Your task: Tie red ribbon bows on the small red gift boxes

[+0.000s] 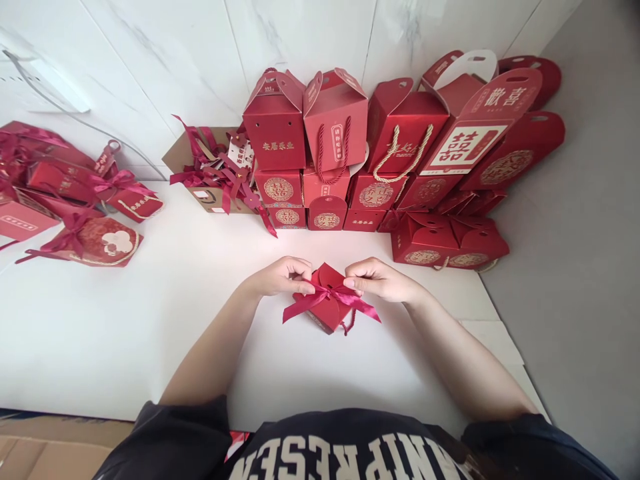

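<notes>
Centrally, a person's 2 bare hands are working at a small red gift box point(325, 317), which is resting on a white table point(200, 333) straight in front of the body. A glossy crimson ribbon point(327, 292) is crossing its top, forming a bow with 2 tails spreading outward to the left and right. The left hand point(287, 275) is pinching the ribbon's left side between thumb and curled fingers; the right hand point(377, 279) is pinching the opposite side in a similar narrow grip. A dark red cord point(349, 325) is hanging from the box's near right side.

Behind the hands, a stack of red boxes point(376, 193) is standing near a marbled white wall point(300, 33), with gold emblems and rope handles showing on several. To its left, a brown carton point(177, 157) is holding tangled ribbons and tags point(227, 177). Farther left, a group of ribboned red packages point(73, 180) is sitting together, and a package with a pale flower shape point(117, 243) is lying at its near edge. Below, the person is wearing a dark shirt point(345, 417) with pale letters appearing upside down, and brown cardboard point(55, 457) is showing at the lower left.
</notes>
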`<move>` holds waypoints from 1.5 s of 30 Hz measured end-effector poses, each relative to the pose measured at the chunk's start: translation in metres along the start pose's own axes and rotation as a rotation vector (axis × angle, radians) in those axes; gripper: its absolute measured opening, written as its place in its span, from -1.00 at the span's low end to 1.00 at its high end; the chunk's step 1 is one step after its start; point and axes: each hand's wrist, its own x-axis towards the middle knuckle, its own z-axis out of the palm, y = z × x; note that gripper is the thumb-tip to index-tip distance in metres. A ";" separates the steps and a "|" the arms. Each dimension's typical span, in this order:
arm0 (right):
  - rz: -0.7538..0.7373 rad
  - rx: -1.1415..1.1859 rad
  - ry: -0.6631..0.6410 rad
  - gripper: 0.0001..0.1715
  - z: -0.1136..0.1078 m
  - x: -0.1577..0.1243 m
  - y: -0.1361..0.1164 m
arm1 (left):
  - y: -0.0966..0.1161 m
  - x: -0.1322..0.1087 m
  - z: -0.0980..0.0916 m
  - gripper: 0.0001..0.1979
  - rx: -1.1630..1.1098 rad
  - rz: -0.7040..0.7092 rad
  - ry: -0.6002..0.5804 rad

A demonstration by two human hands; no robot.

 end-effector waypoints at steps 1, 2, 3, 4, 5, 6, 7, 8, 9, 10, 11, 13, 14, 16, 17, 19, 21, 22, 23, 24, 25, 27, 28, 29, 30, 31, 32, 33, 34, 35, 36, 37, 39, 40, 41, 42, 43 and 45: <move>0.001 -0.010 0.010 -0.47 0.000 0.000 0.001 | 0.001 -0.001 0.000 -0.61 -0.022 -0.019 -0.005; 0.001 -0.025 0.021 -0.46 0.000 0.000 0.001 | 0.002 -0.002 0.001 -0.62 -0.039 -0.045 -0.009; 0.000 -0.041 0.032 -0.46 0.000 -0.001 0.001 | 0.004 -0.003 0.001 -0.62 -0.047 -0.072 -0.012; 0.001 -0.053 0.041 -0.45 0.000 -0.001 0.001 | 0.007 -0.004 0.002 -0.62 -0.046 -0.094 -0.013; 0.001 -0.060 0.046 -0.45 0.000 -0.001 0.002 | 0.009 -0.005 0.002 -0.62 -0.039 -0.108 -0.012; 0.002 -0.062 0.048 -0.45 0.000 -0.001 0.002 | 0.010 -0.006 0.001 -0.61 -0.035 -0.114 -0.015; 0.002 -0.062 0.048 -0.45 0.000 -0.001 0.002 | 0.011 -0.006 0.001 -0.61 -0.037 -0.118 -0.021; 0.001 -0.060 0.045 -0.45 0.000 -0.001 0.003 | 0.010 -0.006 0.001 -0.61 -0.046 -0.120 -0.028; -0.001 -0.057 0.043 -0.45 0.000 -0.001 0.004 | 0.009 -0.006 0.000 -0.62 -0.061 -0.123 -0.037; -0.006 -0.050 0.042 -0.46 0.000 -0.001 0.005 | 0.007 -0.006 -0.001 -0.63 -0.083 -0.123 -0.047; -0.011 -0.039 0.040 -0.46 0.001 -0.001 0.006 | 0.004 -0.005 -0.001 -0.63 -0.112 -0.119 -0.056; -0.025 -0.005 0.038 -0.47 0.001 0.000 0.007 | -0.004 -0.004 -0.002 -0.61 -0.190 -0.101 -0.064; -0.031 0.014 0.038 -0.47 0.001 0.000 0.008 | -0.008 -0.003 -0.002 -0.60 -0.230 -0.092 -0.063; -0.037 0.044 0.039 -0.46 0.001 0.000 0.010 | -0.016 -0.001 -0.001 -0.57 -0.288 -0.084 -0.052; -0.036 0.057 0.039 -0.46 0.001 0.001 0.011 | -0.019 0.000 0.000 -0.55 -0.303 -0.085 -0.045; -0.030 0.088 0.041 -0.46 0.001 0.001 0.012 | -0.026 0.002 0.001 -0.53 -0.318 -0.088 -0.038; -0.025 0.130 0.044 -0.47 0.002 0.001 0.015 | -0.030 0.003 0.003 -0.50 -0.333 -0.090 -0.032; -0.023 0.154 0.047 -0.47 0.003 0.001 0.016 | -0.032 0.003 0.003 -0.49 -0.339 -0.092 -0.028; -0.020 0.180 0.051 -0.47 0.003 0.002 0.017 | -0.034 0.003 0.004 -0.48 -0.344 -0.093 -0.024; -0.016 0.208 0.056 -0.47 0.004 0.002 0.019 | -0.035 0.003 0.004 -0.48 -0.347 -0.094 -0.020; -0.011 0.236 0.062 -0.48 0.005 0.003 0.020 | -0.036 0.002 0.004 -0.48 -0.349 -0.096 -0.015; -0.006 0.292 0.073 -0.48 0.006 0.004 0.023 | -0.039 0.002 0.003 -0.49 -0.352 -0.097 -0.008; -0.007 0.318 0.076 -0.48 0.007 0.004 0.025 | -0.040 0.001 0.003 -0.48 -0.352 -0.097 -0.004; -0.011 0.344 0.080 -0.48 0.007 0.005 0.027 | -0.042 0.001 0.003 -0.48 -0.353 -0.097 -0.001; -0.017 0.369 0.082 -0.48 0.008 0.005 0.030 | -0.043 0.001 0.003 -0.48 -0.352 -0.096 0.000; -0.023 0.390 0.085 -0.48 0.008 0.005 0.032 | -0.044 0.001 0.003 -0.47 -0.350 -0.095 0.000; -0.029 0.406 0.086 -0.49 0.008 0.006 0.034 | -0.044 0.001 0.003 -0.48 -0.346 -0.094 -0.001; -0.034 0.415 0.087 -0.49 0.009 0.006 0.036 | -0.044 0.000 0.003 -0.48 -0.340 -0.093 -0.003; -0.038 0.416 0.087 -0.49 0.009 0.007 0.037 | -0.044 0.000 0.003 -0.49 -0.333 -0.092 -0.004; -0.042 0.411 0.087 -0.48 0.009 0.008 0.038 | -0.042 -0.001 0.003 -0.50 -0.324 -0.090 -0.004; -0.046 0.401 0.088 -0.48 0.009 0.008 0.037 | -0.040 -0.002 0.002 -0.51 -0.312 -0.089 -0.004; -0.050 0.391 0.092 -0.49 0.009 0.009 0.036 | -0.037 -0.003 0.001 -0.51 -0.300 -0.086 -0.002; -0.058 0.374 0.113 -0.59 0.005 0.010 0.031 | -0.031 -0.005 -0.003 -0.50 -0.272 -0.076 -0.001; -0.049 0.361 0.132 -0.64 0.002 0.010 0.028 | -0.027 -0.006 -0.005 -0.49 -0.257 -0.070 0.000; -0.027 0.336 0.155 -0.65 -0.002 0.010 0.025 | -0.023 -0.007 -0.007 -0.47 -0.243 -0.064 0.001; 0.007 0.294 0.180 -0.61 -0.006 0.009 0.022 | -0.020 -0.008 -0.009 -0.46 -0.228 -0.058 0.003; 0.052 0.234 0.202 -0.57 -0.010 0.007 0.019 | -0.015 -0.008 -0.010 -0.46 -0.213 -0.054 0.006; 0.154 0.086 0.225 -0.48 -0.017 0.000 0.013 | -0.007 -0.008 -0.010 -0.49 -0.187 -0.051 0.006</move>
